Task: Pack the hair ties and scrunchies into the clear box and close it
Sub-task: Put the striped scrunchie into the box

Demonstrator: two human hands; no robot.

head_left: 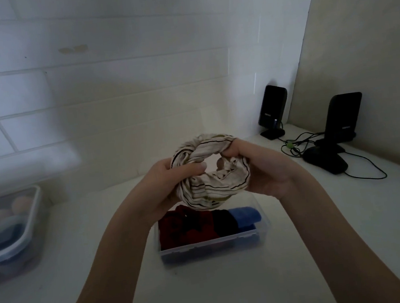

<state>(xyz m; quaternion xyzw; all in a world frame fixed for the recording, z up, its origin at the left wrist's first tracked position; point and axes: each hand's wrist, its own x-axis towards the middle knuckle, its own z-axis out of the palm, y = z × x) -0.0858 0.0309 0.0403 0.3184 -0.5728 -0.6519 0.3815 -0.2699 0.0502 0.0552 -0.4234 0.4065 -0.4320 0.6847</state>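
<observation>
Both our hands grasp one cream striped scrunchie (212,172) just above the clear box (212,248): left hand (165,187) pinching its near-left edge, right hand (263,169) curled round its right side. Inside the box lie a dark red scrunchie (178,228), something near-black and a blue piece (246,217), partly hidden by the scrunchie. Left of the box, a lidded container (16,234) is cut off, contents blurred. Right of it stand two black speakers (273,112).

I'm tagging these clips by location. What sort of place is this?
Probably a home desk or counter in a corner: white tiled wall, two black speakers with cables, and a lidded storage container on the white surface.
</observation>
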